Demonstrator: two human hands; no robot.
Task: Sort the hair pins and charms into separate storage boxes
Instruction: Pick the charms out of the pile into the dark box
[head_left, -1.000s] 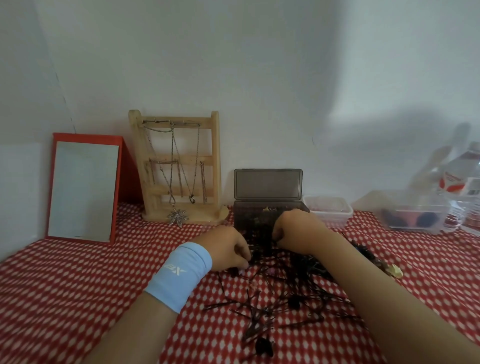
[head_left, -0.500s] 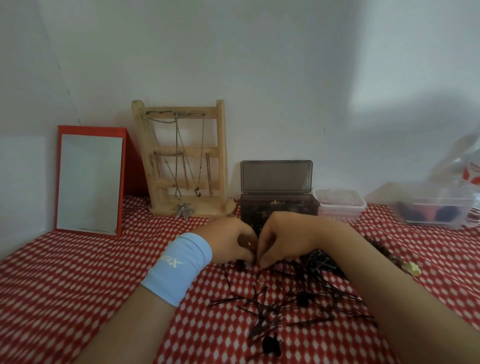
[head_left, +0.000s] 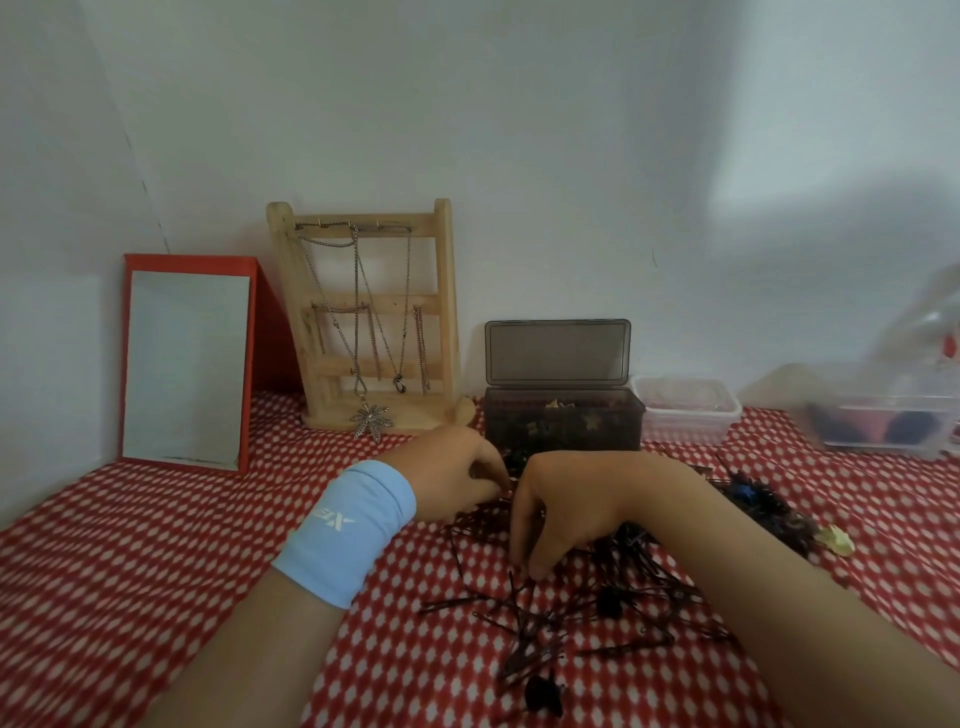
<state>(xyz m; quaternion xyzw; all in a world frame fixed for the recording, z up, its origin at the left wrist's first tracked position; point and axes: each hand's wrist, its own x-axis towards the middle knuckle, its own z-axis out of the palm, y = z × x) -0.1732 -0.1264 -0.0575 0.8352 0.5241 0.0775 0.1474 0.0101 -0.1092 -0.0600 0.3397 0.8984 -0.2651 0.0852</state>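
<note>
**Both hands down among the hair pins**

The hair pins (head_left: 524, 629) lie in a loose dark tangle on the red-and-white checked surface (head_left: 156, 571), in front of the dark storage box (head_left: 563, 426), whose lid stands open. The right hand (head_left: 566, 504) reaches down into the pile, thumb and forefinger curled together and pinching at a pin. The left hand (head_left: 452, 470), above a light blue wristband (head_left: 345, 530), sits just beside it with fingers curled inward; I cannot tell whether it holds anything. A clear storage box (head_left: 685, 413) stands just beside the dark one, on its right. A yellow charm (head_left: 836, 538) lies at the pile's far right end. A wooden necklace stand (head_left: 369, 317) and a red-framed mirror (head_left: 187, 364) stand against the wall.
</note>
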